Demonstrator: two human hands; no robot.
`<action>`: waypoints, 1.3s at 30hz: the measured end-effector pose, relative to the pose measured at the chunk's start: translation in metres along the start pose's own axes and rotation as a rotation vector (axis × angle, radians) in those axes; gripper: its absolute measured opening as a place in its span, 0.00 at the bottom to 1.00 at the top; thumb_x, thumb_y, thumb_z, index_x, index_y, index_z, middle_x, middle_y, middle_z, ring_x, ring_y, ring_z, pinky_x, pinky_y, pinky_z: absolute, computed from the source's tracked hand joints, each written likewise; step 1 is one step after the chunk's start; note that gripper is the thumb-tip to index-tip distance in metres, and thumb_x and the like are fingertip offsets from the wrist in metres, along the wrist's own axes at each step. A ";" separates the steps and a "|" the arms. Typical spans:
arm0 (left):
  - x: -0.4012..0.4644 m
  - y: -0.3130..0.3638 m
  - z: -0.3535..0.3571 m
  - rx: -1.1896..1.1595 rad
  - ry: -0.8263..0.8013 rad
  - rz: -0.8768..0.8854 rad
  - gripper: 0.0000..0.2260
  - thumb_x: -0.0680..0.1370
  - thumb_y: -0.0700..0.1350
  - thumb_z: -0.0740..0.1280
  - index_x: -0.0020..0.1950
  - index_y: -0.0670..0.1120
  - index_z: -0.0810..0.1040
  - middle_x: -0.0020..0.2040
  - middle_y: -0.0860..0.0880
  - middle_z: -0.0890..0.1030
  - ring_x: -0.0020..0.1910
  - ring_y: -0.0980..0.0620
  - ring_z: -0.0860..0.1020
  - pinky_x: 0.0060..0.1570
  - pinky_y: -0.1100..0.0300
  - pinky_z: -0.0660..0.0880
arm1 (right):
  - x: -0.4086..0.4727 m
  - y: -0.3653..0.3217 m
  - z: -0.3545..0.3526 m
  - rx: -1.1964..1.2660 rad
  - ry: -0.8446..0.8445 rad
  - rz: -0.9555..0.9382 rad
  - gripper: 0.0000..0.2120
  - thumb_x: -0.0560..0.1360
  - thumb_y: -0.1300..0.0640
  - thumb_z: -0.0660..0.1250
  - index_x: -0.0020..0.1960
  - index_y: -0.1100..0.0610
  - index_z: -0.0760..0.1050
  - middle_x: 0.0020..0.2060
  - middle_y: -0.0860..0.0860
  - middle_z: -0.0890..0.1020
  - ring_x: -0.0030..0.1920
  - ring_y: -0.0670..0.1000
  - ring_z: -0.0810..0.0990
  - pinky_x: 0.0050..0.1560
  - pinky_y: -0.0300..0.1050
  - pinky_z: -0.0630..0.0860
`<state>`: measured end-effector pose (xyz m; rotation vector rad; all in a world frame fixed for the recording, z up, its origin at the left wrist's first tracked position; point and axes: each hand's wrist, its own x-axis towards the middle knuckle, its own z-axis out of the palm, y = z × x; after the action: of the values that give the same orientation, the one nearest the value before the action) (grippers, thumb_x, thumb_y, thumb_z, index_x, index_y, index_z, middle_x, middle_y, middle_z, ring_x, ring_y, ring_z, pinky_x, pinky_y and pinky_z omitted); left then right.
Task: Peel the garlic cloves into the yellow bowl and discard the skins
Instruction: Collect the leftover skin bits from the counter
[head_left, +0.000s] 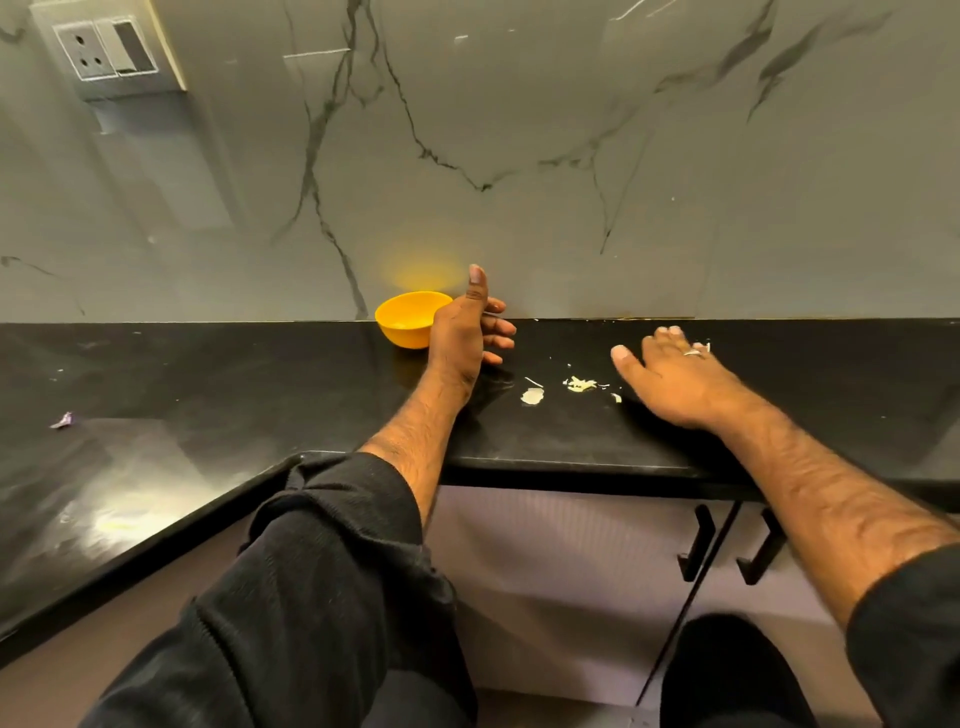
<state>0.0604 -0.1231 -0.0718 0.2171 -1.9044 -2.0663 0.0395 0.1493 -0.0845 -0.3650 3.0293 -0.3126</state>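
Yellow bowl (410, 318), black counter (208, 374), grey-veined marble wall (519, 130).

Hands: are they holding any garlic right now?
No. The left hand stands open beside the yellow bowl; the right hand lies flat, open, on the counter.

Bowl (410, 318): on the countertop (208, 374), against the wall.
Left hand (464, 332): just right of bowl.
Garlic skins (569, 387): between both hands.
Right hand (670, 371): right of skins.
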 end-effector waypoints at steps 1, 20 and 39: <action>0.000 -0.001 0.001 0.005 0.003 0.003 0.37 0.81 0.71 0.58 0.60 0.36 0.80 0.45 0.39 0.85 0.40 0.44 0.82 0.32 0.57 0.76 | -0.004 -0.008 0.000 0.004 -0.016 -0.059 0.46 0.80 0.28 0.36 0.84 0.59 0.54 0.85 0.57 0.49 0.85 0.54 0.43 0.84 0.58 0.44; -0.003 -0.003 0.000 0.082 0.005 0.076 0.38 0.79 0.73 0.55 0.60 0.40 0.83 0.52 0.40 0.88 0.49 0.46 0.84 0.45 0.54 0.74 | -0.011 0.010 -0.029 -0.091 0.304 0.265 0.13 0.76 0.57 0.65 0.57 0.57 0.83 0.53 0.58 0.79 0.53 0.62 0.79 0.52 0.53 0.80; -0.011 0.002 -0.001 0.086 0.007 0.078 0.37 0.76 0.74 0.55 0.57 0.43 0.83 0.51 0.41 0.88 0.49 0.46 0.84 0.48 0.51 0.74 | -0.041 -0.060 -0.025 0.151 0.181 -0.291 0.11 0.77 0.59 0.69 0.52 0.48 0.86 0.50 0.45 0.86 0.54 0.49 0.83 0.60 0.47 0.79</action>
<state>0.0714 -0.1203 -0.0714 0.1666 -1.9672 -1.9340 0.0905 0.1069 -0.0458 -0.8086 3.0940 -0.6204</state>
